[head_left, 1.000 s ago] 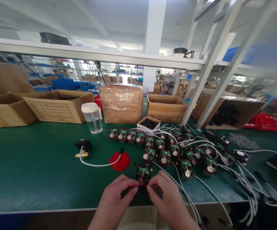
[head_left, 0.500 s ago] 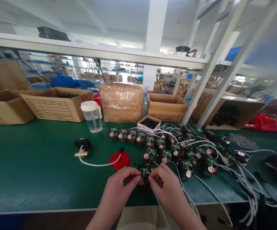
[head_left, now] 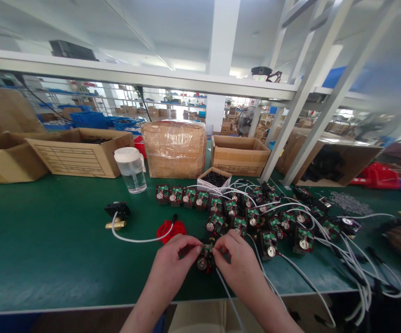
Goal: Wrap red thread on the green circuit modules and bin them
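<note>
**A:** How are the arms set?

**B:** Both forearms reach in from the near edge of the green table [head_left: 47,259]. The left hand [head_left: 172,268] and right hand [head_left: 238,266] are curled, fingertips facing each other.

**A:** What are they gripping?

**B:** Thumb and forefinger of each hand pinch one black module [head_left: 203,258] near the table's front edge. Its white lead [head_left: 227,290] trails back towards the person.

**A:** Any change?

**B:** A second ago its green board faced up. Now it is tipped, with the metal disc facing the camera. Beyond it lie a red wire coil [head_left: 172,229] and a row of modules [head_left: 186,196].
</note>
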